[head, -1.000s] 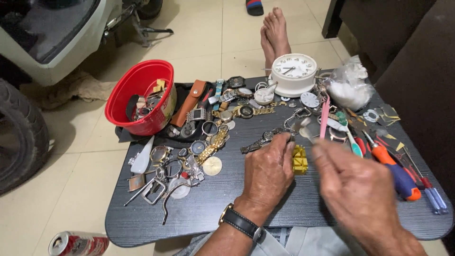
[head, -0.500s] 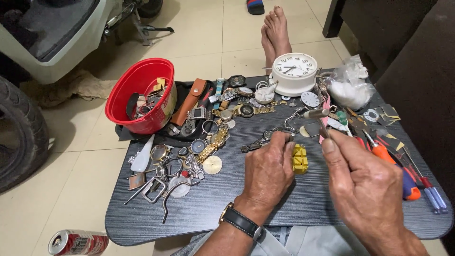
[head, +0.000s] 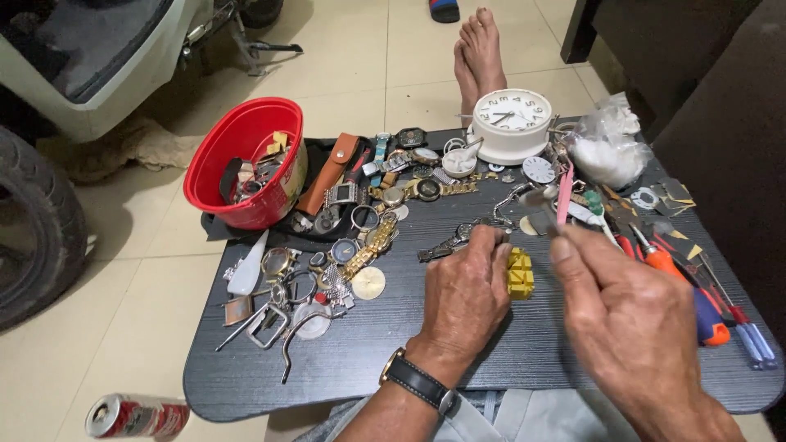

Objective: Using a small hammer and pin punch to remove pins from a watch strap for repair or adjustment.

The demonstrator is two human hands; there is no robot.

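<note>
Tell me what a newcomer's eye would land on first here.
Probably the red bowl of parts at the table's far left corner, and the white clock at the far edge. Nearer, the left hand presses on a metal watch band beside a yellow block, while the right hand lifts a small tool.

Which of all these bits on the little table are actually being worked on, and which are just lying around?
In hand:
- left hand, pressing down a metal watch band
- right hand, holding a pink-handled tool
- yellow block between the hands

Lying about:
- red bowl of parts
- white clock
- loose watches
- screwdrivers
- plastic bag
- drink can on the floor
</note>
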